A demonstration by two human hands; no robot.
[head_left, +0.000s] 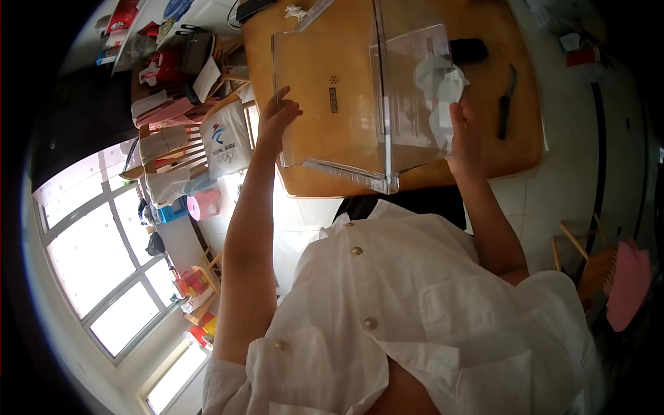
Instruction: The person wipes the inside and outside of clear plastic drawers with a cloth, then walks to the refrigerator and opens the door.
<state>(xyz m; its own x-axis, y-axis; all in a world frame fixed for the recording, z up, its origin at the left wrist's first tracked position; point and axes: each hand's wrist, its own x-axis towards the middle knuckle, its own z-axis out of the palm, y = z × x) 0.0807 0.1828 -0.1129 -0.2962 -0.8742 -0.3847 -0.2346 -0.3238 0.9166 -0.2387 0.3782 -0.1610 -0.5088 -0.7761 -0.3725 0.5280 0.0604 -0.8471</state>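
Note:
A clear plastic bin (pixel 346 131) with dark printing on one wall is held tilted over the wooden table's near edge. My left hand (pixel 278 119) is closed on the bin's left edge, with thumb and fingers near the rim. At the bin's right side, my right hand (pixel 467 142) is closed around a crumpled white cloth (pixel 437 86) that lies against the clear wall. Part of the cloth shows through the plastic, and some of my right fingers are hidden behind it.
On the wooden table (pixel 512 162), a knife with a dark handle (pixel 505 114) lies to the right, near a black object (pixel 469 50). A crumpled white tissue (pixel 295 12) is at the far edge. Chairs with a white bag (pixel 227 142) stand left; another chair (pixel 595 266) is at right.

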